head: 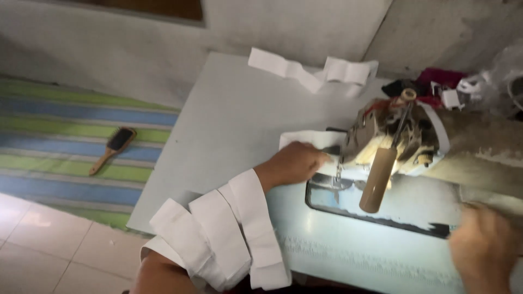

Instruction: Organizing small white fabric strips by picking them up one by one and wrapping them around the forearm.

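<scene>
My left hand (291, 163) rests flat on a white fabric strip (305, 139) beside the needle area of a sewing machine (392, 141). Several white fabric strips (218, 234) lie draped over my left forearm. My right hand (482, 247) is blurred at the lower right, near the machine's base and table edge; whether it holds anything I cannot tell. A brown thread spool (377, 178) hangs in front of the machine head.
More white strips (313, 71) lie at the far edge of the grey-white table (229, 125). A wooden hairbrush (113, 148) lies on a striped mat (65, 136) on the floor at left. Cluttered small items (441, 87) sit behind the machine by the wall.
</scene>
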